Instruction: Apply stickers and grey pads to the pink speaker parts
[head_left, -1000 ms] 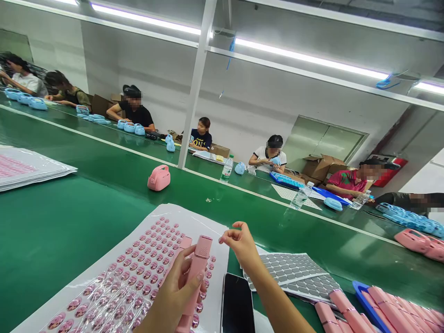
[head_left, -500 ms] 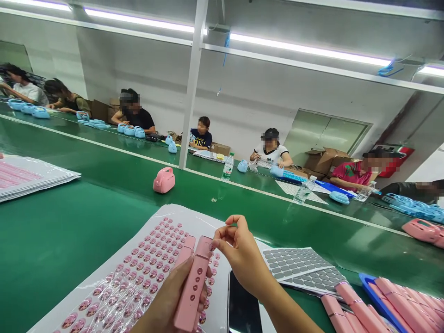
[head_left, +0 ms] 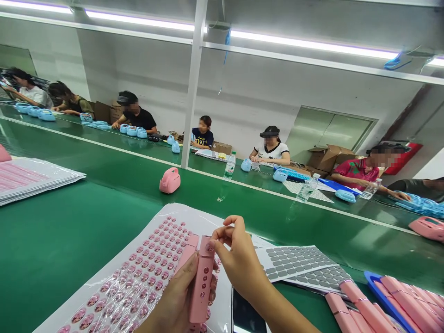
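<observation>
The grip of the left hand (head_left: 180, 283) is clamped on a pink stick (head_left: 200, 298) above a sticker sheet (head_left: 199, 219); its top is touched by the right hand (head_left: 238, 261), whether pinching cannot be told. Beneath, a phone (head_left: 244, 315) is partly hidden. More sticks (head_left: 404, 298) are held in a blue tray (head_left: 370, 279).

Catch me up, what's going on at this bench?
The left hand holds a pink stick-shaped device, its row of round marks facing the camera. The right hand is at a round sticker near the device's upper end; whether it pinches the sticker is unclear. A sheet of round stickers lies below the hands, and a blue tray holding pink pieces sits to the right.
</observation>
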Demonstrator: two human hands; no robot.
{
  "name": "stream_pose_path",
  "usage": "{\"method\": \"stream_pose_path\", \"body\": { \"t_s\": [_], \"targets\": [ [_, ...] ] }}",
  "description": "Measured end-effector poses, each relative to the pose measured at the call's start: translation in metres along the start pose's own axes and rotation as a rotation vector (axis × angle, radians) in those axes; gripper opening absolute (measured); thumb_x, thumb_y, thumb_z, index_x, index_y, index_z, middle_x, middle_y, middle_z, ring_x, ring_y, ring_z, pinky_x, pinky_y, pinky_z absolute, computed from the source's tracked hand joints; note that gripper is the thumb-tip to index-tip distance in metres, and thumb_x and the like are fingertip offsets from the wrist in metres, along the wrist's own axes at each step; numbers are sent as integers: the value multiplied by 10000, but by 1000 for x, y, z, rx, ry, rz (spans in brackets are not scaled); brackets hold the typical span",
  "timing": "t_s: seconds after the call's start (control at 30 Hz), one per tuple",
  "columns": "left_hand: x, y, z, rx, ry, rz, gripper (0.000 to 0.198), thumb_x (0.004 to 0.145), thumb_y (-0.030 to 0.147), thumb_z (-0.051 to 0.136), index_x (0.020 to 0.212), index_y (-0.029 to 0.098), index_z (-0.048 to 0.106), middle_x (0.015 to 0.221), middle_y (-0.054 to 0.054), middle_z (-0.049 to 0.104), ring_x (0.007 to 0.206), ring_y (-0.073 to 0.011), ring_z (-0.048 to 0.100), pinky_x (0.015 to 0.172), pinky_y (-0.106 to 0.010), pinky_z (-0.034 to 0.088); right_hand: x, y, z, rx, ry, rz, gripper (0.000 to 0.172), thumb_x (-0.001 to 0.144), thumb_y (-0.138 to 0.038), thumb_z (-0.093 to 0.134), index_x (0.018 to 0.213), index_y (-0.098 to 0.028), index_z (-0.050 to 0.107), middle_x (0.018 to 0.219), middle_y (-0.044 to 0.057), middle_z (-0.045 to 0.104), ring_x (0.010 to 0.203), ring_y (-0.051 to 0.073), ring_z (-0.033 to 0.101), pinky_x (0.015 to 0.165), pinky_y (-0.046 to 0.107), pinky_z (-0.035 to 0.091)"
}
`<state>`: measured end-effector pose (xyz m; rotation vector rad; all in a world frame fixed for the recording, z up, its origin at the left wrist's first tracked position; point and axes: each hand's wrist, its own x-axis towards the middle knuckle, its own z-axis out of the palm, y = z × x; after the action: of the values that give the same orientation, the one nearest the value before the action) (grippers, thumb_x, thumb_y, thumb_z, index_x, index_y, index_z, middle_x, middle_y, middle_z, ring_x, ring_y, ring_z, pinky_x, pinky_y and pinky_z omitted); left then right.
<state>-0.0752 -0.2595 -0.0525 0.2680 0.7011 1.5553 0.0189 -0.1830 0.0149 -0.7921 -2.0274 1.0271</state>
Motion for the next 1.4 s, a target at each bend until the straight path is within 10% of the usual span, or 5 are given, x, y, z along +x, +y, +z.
{"method": "stream_pose_path", "body": {
  "t_s": [1.4],
  "targets": [
    [1, -2, 3, -21, 48, -45, 268, 829, 348, 551, 988, 132, 557, 705, -55, 623, 559, -142, 569, 550, -267, 459, 0, -16, -9, -171, -140, -13, 304, 741, 12, 423, 875, -239, 318, 756, -39, 560, 642, 120, 531, 591, 257, 412]
  ]
}}
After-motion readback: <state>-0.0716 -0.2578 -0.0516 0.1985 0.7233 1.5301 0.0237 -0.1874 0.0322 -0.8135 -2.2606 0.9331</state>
